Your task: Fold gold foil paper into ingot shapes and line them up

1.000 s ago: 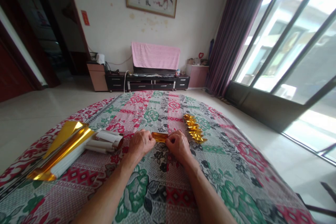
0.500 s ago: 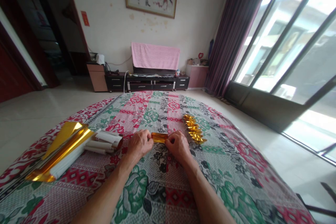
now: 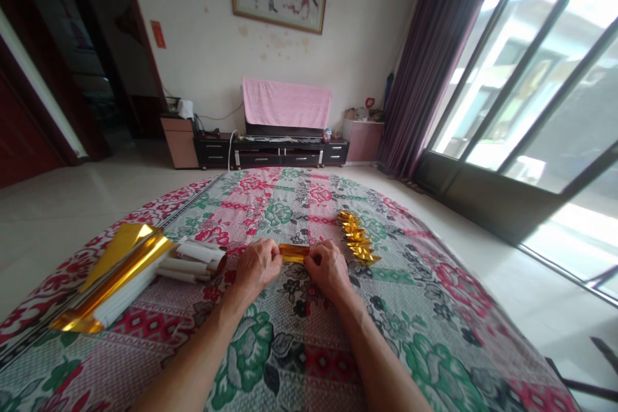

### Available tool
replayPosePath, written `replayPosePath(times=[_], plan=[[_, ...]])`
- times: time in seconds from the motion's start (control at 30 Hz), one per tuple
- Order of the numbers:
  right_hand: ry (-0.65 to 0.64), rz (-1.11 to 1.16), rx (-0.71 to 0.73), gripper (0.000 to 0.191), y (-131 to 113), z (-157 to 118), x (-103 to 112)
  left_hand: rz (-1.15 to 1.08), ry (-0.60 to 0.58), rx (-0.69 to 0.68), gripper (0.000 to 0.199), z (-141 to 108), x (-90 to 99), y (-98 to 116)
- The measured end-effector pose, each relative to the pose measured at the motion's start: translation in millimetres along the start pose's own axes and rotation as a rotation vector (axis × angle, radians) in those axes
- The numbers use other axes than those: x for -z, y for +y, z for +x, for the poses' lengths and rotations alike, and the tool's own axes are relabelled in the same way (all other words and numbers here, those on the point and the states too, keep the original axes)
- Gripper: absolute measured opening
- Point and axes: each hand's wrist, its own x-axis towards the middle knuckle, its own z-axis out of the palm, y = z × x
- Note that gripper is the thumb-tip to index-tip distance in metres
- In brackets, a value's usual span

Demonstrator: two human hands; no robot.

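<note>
A small strip of gold foil paper lies level between my hands, just above or on the patterned cloth. My left hand pinches its left end, with the fingers curled. At the right end, my right hand grips it between thumb and bent fingers. Several folded gold pieces stand in a row to the right of my right hand. Left of my left hand are white paper rolls, and beyond them larger gold foil sheets, partly rolled.
The round table wears a floral cloth in red, green and grey. Past its far edge stands a low black cabinet with a pink cloth above it. Windows and a purple curtain are at the right.
</note>
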Motion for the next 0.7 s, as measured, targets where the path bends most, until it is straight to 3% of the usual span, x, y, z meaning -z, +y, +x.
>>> replayPosePath(times=[0.3,0.7], plan=[[0.015,-0.04,0.001,0.012,-1.4,-1.9,-2.0,-0.089,0.051,-0.005,0.01,-3.3,-5.0,3.1],[0.029,-0.062,-0.026,0.014,-6.9,-2.6,0.6,-0.148,-0.023,-0.001,0.025,-4.3,-0.6,5.1]])
